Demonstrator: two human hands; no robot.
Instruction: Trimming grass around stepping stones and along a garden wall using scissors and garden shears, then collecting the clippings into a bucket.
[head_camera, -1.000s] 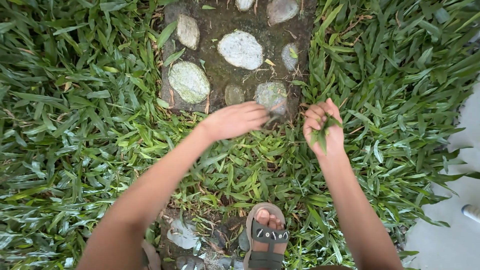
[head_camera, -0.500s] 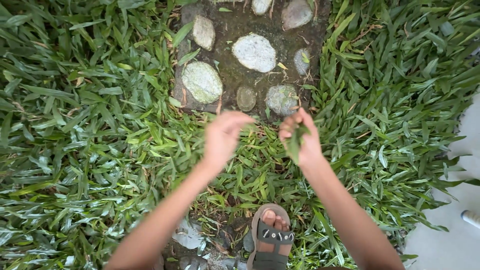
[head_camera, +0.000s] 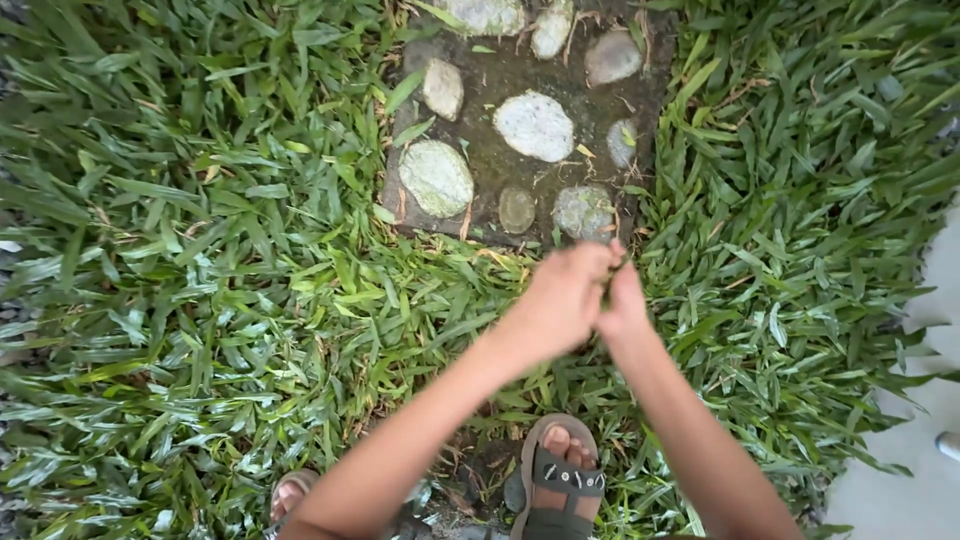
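while both hands met above broad-bladed green grass (head_camera: 250, 300), you had left hand (head_camera: 560, 300) curled against right hand (head_camera: 625, 300), right fingers pinched on small dark green plucked leaf tuft (head_camera: 612, 278). tuft looked light, limp, easily torn; pinching near stems seemed best. left grip: cannot tell. mossy pebble-set paving slab (head_camera: 470, 150) lay just beyond.

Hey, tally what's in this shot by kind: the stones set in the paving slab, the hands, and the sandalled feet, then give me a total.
Rounded grey-white stones set in the dark paving slab: 9
Bare hands, touching over the grass: 2 (left hand, right hand)
Sandalled feet: 2 (right foot, left foot, partly hidden)
Total: 13
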